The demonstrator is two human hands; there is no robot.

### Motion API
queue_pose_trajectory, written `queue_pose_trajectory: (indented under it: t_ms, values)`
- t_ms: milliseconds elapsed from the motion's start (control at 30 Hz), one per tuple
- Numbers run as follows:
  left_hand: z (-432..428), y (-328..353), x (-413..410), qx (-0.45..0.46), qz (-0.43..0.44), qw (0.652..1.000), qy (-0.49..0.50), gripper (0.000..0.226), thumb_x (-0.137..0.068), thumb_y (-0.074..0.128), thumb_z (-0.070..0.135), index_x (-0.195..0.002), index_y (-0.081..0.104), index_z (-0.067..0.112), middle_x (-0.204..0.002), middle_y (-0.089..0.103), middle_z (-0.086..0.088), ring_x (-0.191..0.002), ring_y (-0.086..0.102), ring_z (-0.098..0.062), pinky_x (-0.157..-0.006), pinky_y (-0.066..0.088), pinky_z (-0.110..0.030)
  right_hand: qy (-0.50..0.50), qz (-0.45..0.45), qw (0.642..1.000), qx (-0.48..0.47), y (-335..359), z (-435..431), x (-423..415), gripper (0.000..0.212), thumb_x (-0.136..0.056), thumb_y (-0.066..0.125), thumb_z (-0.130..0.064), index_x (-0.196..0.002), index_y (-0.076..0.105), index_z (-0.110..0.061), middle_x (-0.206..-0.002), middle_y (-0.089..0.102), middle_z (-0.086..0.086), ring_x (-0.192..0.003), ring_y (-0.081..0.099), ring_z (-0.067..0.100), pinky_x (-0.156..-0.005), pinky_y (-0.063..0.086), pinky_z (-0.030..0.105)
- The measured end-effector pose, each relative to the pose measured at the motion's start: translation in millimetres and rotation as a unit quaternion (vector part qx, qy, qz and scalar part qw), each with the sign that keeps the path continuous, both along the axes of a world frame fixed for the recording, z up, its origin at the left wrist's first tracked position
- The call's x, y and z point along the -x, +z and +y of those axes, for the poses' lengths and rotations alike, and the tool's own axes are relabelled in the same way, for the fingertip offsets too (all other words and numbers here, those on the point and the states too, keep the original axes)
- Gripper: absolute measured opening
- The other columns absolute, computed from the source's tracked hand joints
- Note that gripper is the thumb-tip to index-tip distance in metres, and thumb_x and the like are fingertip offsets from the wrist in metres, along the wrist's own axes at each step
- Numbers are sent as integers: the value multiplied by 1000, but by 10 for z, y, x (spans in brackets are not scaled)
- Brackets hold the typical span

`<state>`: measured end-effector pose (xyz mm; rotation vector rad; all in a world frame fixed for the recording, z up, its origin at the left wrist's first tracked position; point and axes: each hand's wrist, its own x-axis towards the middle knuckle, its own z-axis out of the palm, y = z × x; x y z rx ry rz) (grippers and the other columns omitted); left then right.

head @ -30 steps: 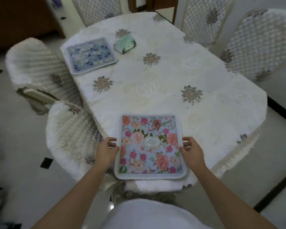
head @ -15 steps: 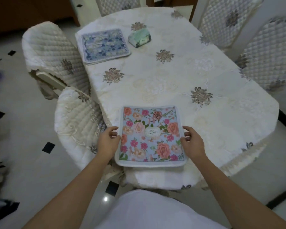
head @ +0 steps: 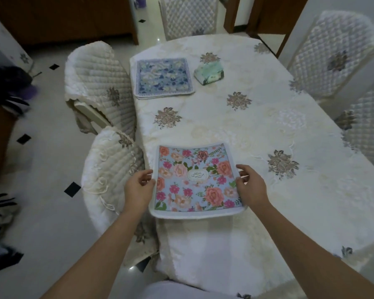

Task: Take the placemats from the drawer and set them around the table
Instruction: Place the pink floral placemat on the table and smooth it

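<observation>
A floral placemat [head: 194, 180] with pink and orange roses lies flat at the near end of the table [head: 235, 130], its front edge reaching the table's rim. My left hand [head: 138, 188] grips its left edge with curled fingers. On the opposite side, my right hand [head: 252, 186] holds the right edge, thumb on top. A blue patterned placemat [head: 163, 77] rests at the far left side of the table, with more mat edges showing beneath it.
A green tissue box [head: 208, 73] stands just right of the blue placemat. Quilted white chairs surround the table: two on the left [head: 99, 83] [head: 110, 175], one at the far end [head: 189, 16], two on the right [head: 333, 59]. Tiled floor lies to the left.
My view has shifted so the table sits further right and lower in frame. Both hands stay on the floral placemat's side edges, and the mat stays at the near end.
</observation>
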<state>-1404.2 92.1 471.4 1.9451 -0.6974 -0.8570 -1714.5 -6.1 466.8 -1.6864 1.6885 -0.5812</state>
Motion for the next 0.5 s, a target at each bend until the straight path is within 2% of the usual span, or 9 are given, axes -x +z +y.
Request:
queue_pose_trajectory:
  t_ms: [100,167,267,367,500]
  values:
    - [-28,-156,113,-35,18,999,28,26,-91,65,2,-110,68,18,-95,69,1,-88,69,-20,-82,60,-43,45,18,998,-27,-141,-237,23,38,-94,57,-12,-131,56,-19,-97,63,-5,-74,60,5,-58,43,17]
    - [31,-309,235,-72,17,996,57,25,-90,65,1,-107,67,20,-94,69,1,-91,68,-23,-88,58,-48,75,32,995,-61,-274,-347,91,40,-94,58,-10,-132,54,-18,-100,62,-4,-75,59,6,-57,39,13]
    - [177,-488,468,-85,9,990,111,28,-91,65,-2,-116,66,9,-98,67,-4,-90,64,-20,-92,56,-40,110,28,990,-82,-470,-442,212,41,-91,60,-10,-130,53,-19,-98,65,-7,-74,58,5,-58,39,18]
    - [199,-534,606,-84,-32,986,142,29,-92,65,0,-121,66,8,-92,63,1,-79,59,-8,-75,51,-17,126,25,990,-60,-583,-494,245,41,-89,61,-14,-128,52,-21,-86,57,-15,-70,55,0,-56,38,20]
    - [194,-541,694,-98,-71,983,135,32,-93,65,6,-124,65,14,-93,65,0,-79,61,-10,-71,52,-20,128,5,990,-56,-665,-475,296,44,-90,60,-16,-132,51,-23,-88,60,-11,-71,56,-2,-60,40,20]
